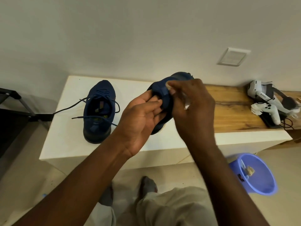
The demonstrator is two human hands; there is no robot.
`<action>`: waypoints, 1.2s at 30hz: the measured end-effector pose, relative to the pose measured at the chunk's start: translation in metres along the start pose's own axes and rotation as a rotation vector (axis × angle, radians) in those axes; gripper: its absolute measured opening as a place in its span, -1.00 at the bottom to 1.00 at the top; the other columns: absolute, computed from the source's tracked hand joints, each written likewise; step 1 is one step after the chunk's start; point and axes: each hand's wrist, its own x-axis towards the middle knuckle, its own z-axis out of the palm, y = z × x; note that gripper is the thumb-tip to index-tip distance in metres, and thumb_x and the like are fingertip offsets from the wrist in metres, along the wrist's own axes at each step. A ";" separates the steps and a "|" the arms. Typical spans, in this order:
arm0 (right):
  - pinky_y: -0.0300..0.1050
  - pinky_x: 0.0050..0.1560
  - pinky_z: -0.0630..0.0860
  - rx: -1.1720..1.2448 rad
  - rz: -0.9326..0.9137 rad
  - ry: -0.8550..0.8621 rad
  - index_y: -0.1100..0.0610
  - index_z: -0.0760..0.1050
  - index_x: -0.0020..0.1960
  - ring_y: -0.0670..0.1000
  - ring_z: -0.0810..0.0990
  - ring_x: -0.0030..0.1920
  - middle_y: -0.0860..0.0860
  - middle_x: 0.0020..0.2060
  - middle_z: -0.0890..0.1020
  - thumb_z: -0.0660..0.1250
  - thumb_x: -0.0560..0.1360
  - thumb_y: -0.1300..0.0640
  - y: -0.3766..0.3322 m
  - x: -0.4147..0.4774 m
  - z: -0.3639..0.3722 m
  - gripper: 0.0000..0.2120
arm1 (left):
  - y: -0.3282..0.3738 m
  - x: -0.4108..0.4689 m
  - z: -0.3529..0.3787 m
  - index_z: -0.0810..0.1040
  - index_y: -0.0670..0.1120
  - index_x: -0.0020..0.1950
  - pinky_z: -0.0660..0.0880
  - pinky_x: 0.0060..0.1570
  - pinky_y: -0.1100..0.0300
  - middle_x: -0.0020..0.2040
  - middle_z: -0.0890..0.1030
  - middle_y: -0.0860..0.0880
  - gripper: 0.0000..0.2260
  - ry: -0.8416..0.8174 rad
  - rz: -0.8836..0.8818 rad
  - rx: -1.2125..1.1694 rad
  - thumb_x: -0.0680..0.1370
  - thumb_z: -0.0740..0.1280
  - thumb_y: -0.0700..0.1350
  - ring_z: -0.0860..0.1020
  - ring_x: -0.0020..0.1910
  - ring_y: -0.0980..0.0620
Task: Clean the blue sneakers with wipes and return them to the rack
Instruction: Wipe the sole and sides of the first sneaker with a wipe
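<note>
Midway, I judge: the left hand [141,118] grips 1 sneaker [179,79] by its heel, the right hand [193,103] pinches a wipe [170,86] just above that grip, and the other sneaker [99,111] sits to its left, neither racked.

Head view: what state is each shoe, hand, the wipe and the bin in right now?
Resting sneaker: upright on the cabinet, laces untied.
Held sneaker: lifted off the cabinet, heel toward the camera.
Left hand: grips the held sneaker's heel.
Right hand: pinches the wipe against the heel.
Wipe: in use, mostly hidden.
Blue bin: on the floor, open, scraps inside.
</note>
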 end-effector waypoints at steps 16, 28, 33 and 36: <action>-0.08 -0.02 0.47 -0.135 -0.125 -0.038 0.12 0.63 0.07 0.05 0.51 0.03 0.03 -0.01 0.60 0.32 0.49 0.32 0.021 0.005 -0.011 -0.77 | -0.001 -0.002 0.001 0.37 -0.19 0.50 0.42 0.39 0.05 0.38 0.57 -0.11 -0.58 -0.046 0.012 -0.035 0.64 0.08 -0.28 0.54 0.37 -0.03; 0.00 -0.04 0.55 -0.142 -0.051 0.013 0.13 0.61 0.11 0.03 0.54 0.01 0.05 -0.02 0.59 0.32 0.52 0.33 0.032 0.006 -0.017 -0.78 | -0.002 -0.002 0.002 0.36 -0.14 0.52 0.32 0.46 0.02 0.40 0.56 -0.08 -0.56 -0.020 0.021 -0.024 0.63 0.09 -0.29 0.51 0.40 -0.03; -0.17 0.00 0.52 -0.058 -0.140 -0.075 0.20 0.63 0.12 0.03 0.57 0.03 0.07 0.01 0.60 0.28 0.53 0.26 -0.003 -0.019 0.003 -0.78 | -0.002 -0.003 0.004 0.41 -0.18 0.49 0.42 0.39 0.09 0.38 0.57 -0.15 -0.61 -0.025 0.010 -0.085 0.66 0.13 -0.20 0.52 0.39 -0.04; -0.12 -0.01 0.53 -0.070 -0.150 0.015 0.21 0.63 0.12 0.01 0.58 0.01 0.08 -0.01 0.62 0.29 0.53 0.31 0.014 -0.004 -0.004 -0.78 | 0.002 -0.004 0.005 0.42 -0.17 0.48 0.37 0.42 0.04 0.36 0.58 -0.11 -0.57 -0.013 0.004 -0.123 0.61 0.22 -0.11 0.52 0.39 -0.03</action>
